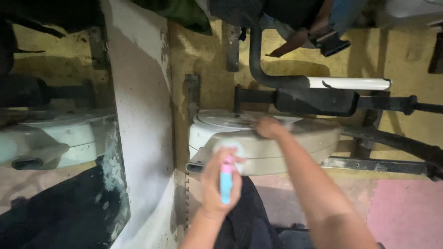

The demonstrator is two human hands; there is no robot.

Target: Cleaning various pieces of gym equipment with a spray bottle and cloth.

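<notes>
One blue and pink spray bottle (225,182) stands upright in the left hand (218,184), long axis twelve to six, grip wrapped around it. The right hand (269,127), at one o'clock, presses on the single cream machine housing (295,147); its grip is blurred, cannot tell.

A bottle (225,183) is showing light blue with a pink top in the left hand (218,184). Just above it, the machine's housing (295,138) is reading cream-white. Above the housing, a white tube (349,83) is meeting a black bar (258,60). Right of the bottle, the floor (406,207) is glowing pink.
</notes>
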